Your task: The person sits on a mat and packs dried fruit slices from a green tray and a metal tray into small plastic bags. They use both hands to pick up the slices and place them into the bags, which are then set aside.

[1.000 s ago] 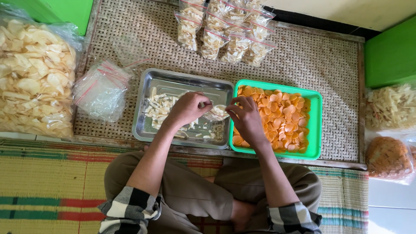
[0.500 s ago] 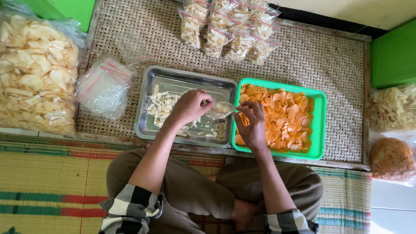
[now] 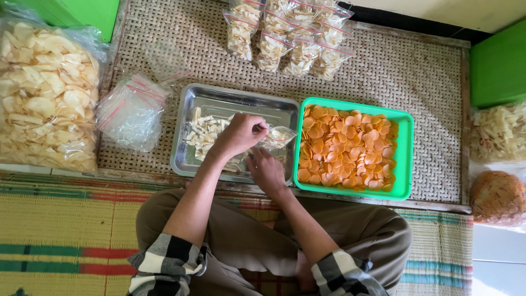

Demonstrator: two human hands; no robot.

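Crinkly clear bag [image 3: 278, 137] over shiny steel tray [image 3: 219, 101]

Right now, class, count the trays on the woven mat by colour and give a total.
Silver metal tray, with pale chips, under both hands: 1
Green plastic tray, with orange chips: 1
Total: 2
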